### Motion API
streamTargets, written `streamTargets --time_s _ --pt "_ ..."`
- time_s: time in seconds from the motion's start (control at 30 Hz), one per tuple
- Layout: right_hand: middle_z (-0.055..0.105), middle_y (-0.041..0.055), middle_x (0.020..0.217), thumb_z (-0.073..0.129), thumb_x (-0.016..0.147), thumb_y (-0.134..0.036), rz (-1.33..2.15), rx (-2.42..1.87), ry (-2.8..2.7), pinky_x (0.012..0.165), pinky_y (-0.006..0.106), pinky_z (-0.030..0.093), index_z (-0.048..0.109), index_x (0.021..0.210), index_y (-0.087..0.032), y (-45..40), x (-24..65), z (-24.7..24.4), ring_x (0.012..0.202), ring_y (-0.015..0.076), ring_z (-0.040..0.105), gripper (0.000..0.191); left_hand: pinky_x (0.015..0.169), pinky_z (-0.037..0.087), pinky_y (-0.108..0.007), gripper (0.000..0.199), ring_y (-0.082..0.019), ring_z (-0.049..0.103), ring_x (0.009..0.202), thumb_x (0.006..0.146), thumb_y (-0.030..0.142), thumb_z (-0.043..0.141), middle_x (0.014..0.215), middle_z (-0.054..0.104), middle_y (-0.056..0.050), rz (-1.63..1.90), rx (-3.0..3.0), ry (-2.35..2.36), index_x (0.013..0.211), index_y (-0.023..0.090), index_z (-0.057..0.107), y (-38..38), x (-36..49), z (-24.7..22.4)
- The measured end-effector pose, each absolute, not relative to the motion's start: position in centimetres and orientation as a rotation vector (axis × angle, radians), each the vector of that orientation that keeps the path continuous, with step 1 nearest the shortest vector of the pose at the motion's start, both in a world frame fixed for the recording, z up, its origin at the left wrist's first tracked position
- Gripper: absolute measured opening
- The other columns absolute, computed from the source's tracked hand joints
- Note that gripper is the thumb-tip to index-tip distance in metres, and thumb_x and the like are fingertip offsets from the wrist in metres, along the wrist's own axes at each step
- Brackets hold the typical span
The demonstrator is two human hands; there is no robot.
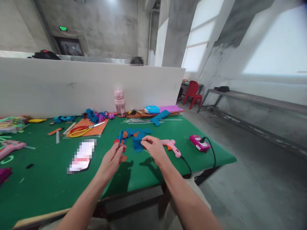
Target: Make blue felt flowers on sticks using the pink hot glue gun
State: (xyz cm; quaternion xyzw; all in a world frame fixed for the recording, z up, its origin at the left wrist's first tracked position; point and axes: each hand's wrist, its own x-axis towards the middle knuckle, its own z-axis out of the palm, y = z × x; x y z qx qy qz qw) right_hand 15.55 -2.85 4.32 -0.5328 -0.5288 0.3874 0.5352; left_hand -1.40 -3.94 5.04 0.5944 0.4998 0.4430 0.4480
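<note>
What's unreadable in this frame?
All head view:
- Phone screen: pixelated.
- Lower end of the upright blue piece: left hand covers it.
- Whether right hand grips or just touches the blue sheet: too small.
- Glue gun tip: behind right hand.
- Far-left pink tool: cut by frame edge.

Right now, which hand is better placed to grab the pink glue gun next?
Probably the right hand: it's close beside the pink glue gun, while the left hand is farther off. The right one seems to touch flat blue cloth, though.
</note>
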Motion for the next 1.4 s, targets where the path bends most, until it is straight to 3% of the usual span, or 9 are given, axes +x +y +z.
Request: streamTargets --time_s 0.23,0.33,0.47,0.63,0.7,0.83,0.97,1.2,1.4 --pt "0.047 -0.0042 0.051 0.054 0.063 -0.027 0.953 -1.201 -0.999 0.050 0.021 0.034 0.055 0.059 -0.017 -3.1 16.0 3.4 0.050 0.0092 0.041 0.011 0.060 0.041 -0.025 0.026 -0.013 0.051 0.057 0.081 0.038 0.041 0.063 0.059 0.000 0.925 1.550 1.048 0.094 0.018 0.052 -5.3 -0.2 4.4" --pt "0.048 -0.0039 0.053 0.056 0.062 -0.028 1.009 -1.181 -0.918 0.051 0.021 0.034 0.056 0.060 -0.017 -3.3 16.1 3.2 0.050 0.0091 0.042 0.011 0.059 0.041 -0.025 0.019 -0.012 0.052 0.053 0.082 0.036 0.042 0.061 0.060 0.001 0.891 1.476 0.996 0.084 0.019 0.050 -5.8 0.5 4.2" --pt "0.048 -0.0036 0.053 0.057 0.061 -0.028 1.081 -1.148 -0.880 0.052 0.022 0.037 0.055 0.060 -0.016 -3.4 16.0 2.9 0.051 0.0089 0.042 0.012 0.068 0.041 -0.023 0.020 -0.013 0.056 0.069 0.077 0.036 0.052 0.071 0.063 -0.001 0.968 1.415 1.064 0.069 0.017 0.052 -6.0 0.8 4.3" --pt "0.046 -0.0044 0.052 0.059 0.059 -0.029 1.171 -1.124 -0.815 0.054 0.023 0.041 0.053 0.059 -0.016 -3.6 15.3 2.9 0.050 0.0087 0.042 0.014 0.040 0.027 -0.018 0.023 -0.006 0.037 0.043 0.065 0.039 0.064 0.058 0.053 0.003 0.942 1.302 1.179 0.067 0.016 0.061 -5.9 1.0 3.8" --pt "0.046 -0.0046 0.052 0.059 0.058 -0.030 1.188 -1.104 -0.792 0.055 0.024 0.043 0.052 0.058 -0.017 -3.7 15.0 3.0 0.050 0.0087 0.042 0.015 0.036 0.024 -0.018 0.025 -0.005 0.033 0.040 0.065 0.039 0.064 0.059 0.054 0.003 0.930 1.215 1.122 0.072 0.015 0.062 -5.9 1.1 3.5" --pt "0.046 -0.0043 0.052 0.059 0.058 -0.029 1.195 -1.097 -0.794 0.054 0.024 0.044 0.052 0.058 -0.017 -3.8 14.8 3.1 0.049 0.0089 0.042 0.014 0.038 0.031 -0.018 0.024 -0.005 0.038 0.041 0.065 0.037 0.065 0.055 0.053 0.002 0.914 1.133 1.042 0.074 0.014 0.063 -6.1 1.4 3.2" --pt "0.045 -0.0048 0.052 0.059 0.059 -0.028 1.201 -1.092 -0.830 0.052 0.023 0.041 0.052 0.057 -0.017 -4.0 14.6 3.1 0.049 0.0085 0.040 0.012 0.038 0.028 -0.016 0.022 -0.005 0.036 0.042 0.062 0.033 0.068 0.046 0.044 0.005 0.914 1.065 1.015 0.069 0.014 0.062 -6.1 1.4 3.3" --pt "0.041 -0.0056 0.049 0.057 0.061 -0.027 1.186 -1.088 -0.862 0.049 0.020 0.035 0.051 0.057 -0.017 -4.5 14.2 3.9 0.048 0.0078 0.036 0.012 0.038 0.029 -0.017 0.022 -0.005 0.037 0.039 0.061 0.033 0.069 0.045 0.047 0.005 0.933 1.047 1.035 0.068 0.013 0.062 -5.9 1.4 3.3" --pt "0.043 -0.0048 0.050 0.056 0.061 -0.028 1.193 -1.046 -0.855 0.053 0.022 0.042 0.051 0.057 -0.017 -4.6 14.0 4.1 0.049 0.0083 0.038 0.012 0.038 0.031 -0.018 0.024 -0.005 0.039 0.038 0.060 0.035 0.069 0.045 0.047 0.005 0.934 1.087 1.056 0.068 0.013 0.062 -5.9 1.5 3.3"
